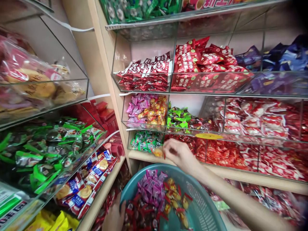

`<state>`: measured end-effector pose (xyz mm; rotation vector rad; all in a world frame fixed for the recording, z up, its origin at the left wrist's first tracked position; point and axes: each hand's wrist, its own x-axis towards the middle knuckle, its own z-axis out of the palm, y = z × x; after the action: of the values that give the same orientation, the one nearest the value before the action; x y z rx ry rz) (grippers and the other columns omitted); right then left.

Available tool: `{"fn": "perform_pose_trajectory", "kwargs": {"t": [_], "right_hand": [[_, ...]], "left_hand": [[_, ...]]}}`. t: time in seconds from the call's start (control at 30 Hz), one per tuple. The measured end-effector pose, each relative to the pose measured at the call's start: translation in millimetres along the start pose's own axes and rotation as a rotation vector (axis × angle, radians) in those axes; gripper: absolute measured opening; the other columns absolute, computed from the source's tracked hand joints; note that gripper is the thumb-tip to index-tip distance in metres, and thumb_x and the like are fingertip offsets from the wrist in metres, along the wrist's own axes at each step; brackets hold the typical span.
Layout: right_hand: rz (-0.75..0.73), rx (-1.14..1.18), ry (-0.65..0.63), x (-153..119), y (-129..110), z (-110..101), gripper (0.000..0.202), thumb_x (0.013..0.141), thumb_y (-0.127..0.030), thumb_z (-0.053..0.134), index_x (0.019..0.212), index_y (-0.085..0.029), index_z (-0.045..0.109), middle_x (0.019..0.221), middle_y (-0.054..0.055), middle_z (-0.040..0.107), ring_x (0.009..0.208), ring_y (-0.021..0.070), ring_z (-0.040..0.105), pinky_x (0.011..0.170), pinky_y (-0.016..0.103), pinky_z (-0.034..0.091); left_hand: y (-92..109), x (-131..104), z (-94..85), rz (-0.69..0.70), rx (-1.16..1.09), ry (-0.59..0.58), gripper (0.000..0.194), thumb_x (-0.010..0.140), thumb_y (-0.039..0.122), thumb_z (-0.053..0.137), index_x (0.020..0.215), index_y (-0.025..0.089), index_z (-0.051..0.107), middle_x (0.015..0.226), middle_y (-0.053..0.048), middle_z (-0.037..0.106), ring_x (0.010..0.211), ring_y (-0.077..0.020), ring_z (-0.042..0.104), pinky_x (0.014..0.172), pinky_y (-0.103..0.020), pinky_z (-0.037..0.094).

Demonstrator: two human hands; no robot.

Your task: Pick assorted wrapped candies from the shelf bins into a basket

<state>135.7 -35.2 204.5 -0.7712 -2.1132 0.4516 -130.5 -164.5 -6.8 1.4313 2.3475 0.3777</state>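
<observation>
A teal plastic basket [207,205] sits below the shelves, with purple-wrapped candies [152,187], yellow candies in clear red-ended wrappers [173,195] and dark red-wrapped candies [141,213] inside. My left hand [114,214] grips the basket's left rim, its thumb over the edge. Above the far rim, in front of the lowest bins, my right hand [176,151] is closed with fingertips pinched on a yellow wrapped candy [158,152], slightly blurred. More yellow candies [157,110] lie beside purple ones [137,107] in the small clear bin just above that hand.
Clear-fronted bins hold red packets [204,64], green-wrapped candies [179,118], white-and-red packets [255,115] and green-and-silver candies [146,140]. A wooden shelf edge [231,173] runs behind the basket. Left, another rack carries green-wrapped sweets [53,138] and blue-and-red biscuit packs [89,179].
</observation>
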Motion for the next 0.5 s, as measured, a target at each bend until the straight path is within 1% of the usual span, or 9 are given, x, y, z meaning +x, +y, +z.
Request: {"fn": "perform_pose_trajectory", "kwargs": {"t": [0.07, 0.1, 0.17, 0.23, 0.3, 0.4, 0.5], "right_hand": [[0.108, -0.048, -0.182, -38, 25, 9, 0.019, 0.081, -0.013, 0.044, 0.064, -0.018, 0.05, 0.068, 0.0, 0.056, 0.062, 0.0108, 0.05, 0.059, 0.022, 0.038], [0.161, -0.079, -0.242, -55, 38, 13, 0.018, 0.081, -0.013, 0.043, 0.064, -0.018, 0.049, 0.066, 0.0, 0.054, 0.059, 0.0107, 0.049, 0.057, 0.022, 0.037], [0.249, -0.166, -0.323, -83, 62, 21, 0.019, 0.08, -0.012, 0.042, 0.063, -0.018, 0.048, 0.064, 0.0, 0.053, 0.059, 0.0116, 0.049, 0.058, 0.022, 0.037], [0.296, -0.265, -0.376, -103, 78, 24, 0.019, 0.078, -0.011, 0.041, 0.062, -0.019, 0.047, 0.065, 0.001, 0.054, 0.062, 0.0134, 0.05, 0.06, 0.024, 0.038], [0.315, -0.342, -0.398, -118, 86, 25, 0.019, 0.077, -0.01, 0.039, 0.062, -0.019, 0.047, 0.069, 0.003, 0.056, 0.066, 0.0153, 0.052, 0.063, 0.026, 0.039], [0.345, -0.399, -0.385, -136, 92, 30, 0.018, 0.076, -0.01, 0.038, 0.067, -0.019, 0.051, 0.074, 0.006, 0.059, 0.071, 0.0176, 0.056, 0.065, 0.028, 0.042], [0.355, -0.429, -0.332, -149, 99, 43, 0.021, 0.073, -0.008, 0.038, 0.068, -0.02, 0.054, 0.075, 0.006, 0.061, 0.063, 0.0174, 0.058, 0.058, 0.028, 0.044]], "left_hand": [[3, 0, -1.5, -0.011, -0.004, 0.001, 0.048, 0.087, 0.036, 0.032, 0.128, 0.018, 0.047, 0.118, -0.01, 0.062, 0.102, -0.0223, 0.062, 0.085, -0.032, 0.047], [4, -1, -2.4, -0.012, -0.005, 0.0, 0.048, 0.086, 0.036, 0.033, 0.128, 0.018, 0.047, 0.119, -0.01, 0.062, 0.102, -0.0225, 0.062, 0.085, -0.032, 0.047], [5, -1, -4.0, -0.007, -0.008, 0.0, 0.047, 0.086, 0.036, 0.034, 0.127, 0.017, 0.049, 0.12, -0.01, 0.062, 0.103, -0.0222, 0.061, 0.087, -0.032, 0.047], [5, -2, -4.9, 0.004, -0.008, -0.002, 0.048, 0.087, 0.036, 0.031, 0.127, 0.017, 0.048, 0.12, -0.01, 0.061, 0.106, -0.0217, 0.06, 0.089, -0.031, 0.046], [5, -2, -4.8, 0.01, -0.001, -0.01, 0.049, 0.088, 0.036, 0.027, 0.128, 0.016, 0.046, 0.121, -0.01, 0.061, 0.109, -0.0213, 0.058, 0.091, -0.031, 0.045], [4, -2, -3.9, 0.006, 0.015, -0.018, 0.048, 0.089, 0.037, 0.025, 0.127, 0.017, 0.047, 0.121, -0.01, 0.06, 0.11, -0.0216, 0.057, 0.091, -0.032, 0.045], [4, -2, -4.1, 0.012, 0.02, 0.012, 0.039, 0.089, 0.036, 0.034, 0.121, 0.023, 0.052, 0.119, -0.008, 0.061, 0.11, -0.0212, 0.056, 0.091, -0.032, 0.046]]}}
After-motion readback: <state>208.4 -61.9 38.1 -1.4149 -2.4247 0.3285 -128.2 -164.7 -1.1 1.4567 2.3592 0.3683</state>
